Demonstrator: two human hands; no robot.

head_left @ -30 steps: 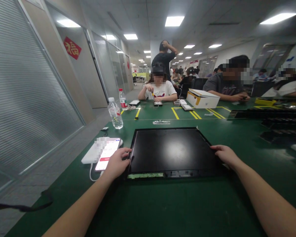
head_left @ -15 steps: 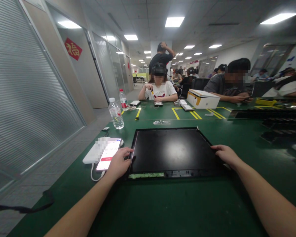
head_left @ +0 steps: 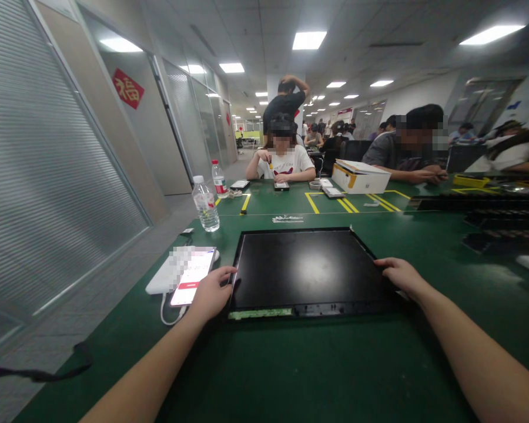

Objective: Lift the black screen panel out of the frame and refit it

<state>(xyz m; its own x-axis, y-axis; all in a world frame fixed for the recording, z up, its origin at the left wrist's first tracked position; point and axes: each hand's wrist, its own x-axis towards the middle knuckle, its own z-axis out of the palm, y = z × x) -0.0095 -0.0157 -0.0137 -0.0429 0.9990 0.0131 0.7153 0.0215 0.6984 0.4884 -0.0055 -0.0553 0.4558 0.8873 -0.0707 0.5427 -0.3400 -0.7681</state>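
Observation:
A black flat display panel [head_left: 308, 270] with a thin dark frame lies in front of me, screen side up. A green circuit board strip [head_left: 260, 314] shows along its near edge, at the left. My left hand [head_left: 214, 291] grips the panel's left edge, thumb on top and the other fingers partly hidden along the side. On the opposite side my right hand [head_left: 401, 276] holds the right edge, its fingertips partly out of sight under the frame. Both hands are closed on the panel.
Left of the panel a lit phone [head_left: 194, 276] rests on a white box [head_left: 161, 279], with a white cable. Behind stand two water bottles [head_left: 206, 205]. Opposite, a person [head_left: 282, 158] works at the green table [head_left: 300, 376]. Dark strips [head_left: 476, 203] and a white carton [head_left: 361, 176] are at the right.
The view has shifted very slightly. Both hands keep their hold on the display panel, which has not visibly moved on the table. Part of another person's hand now shows at the far right.

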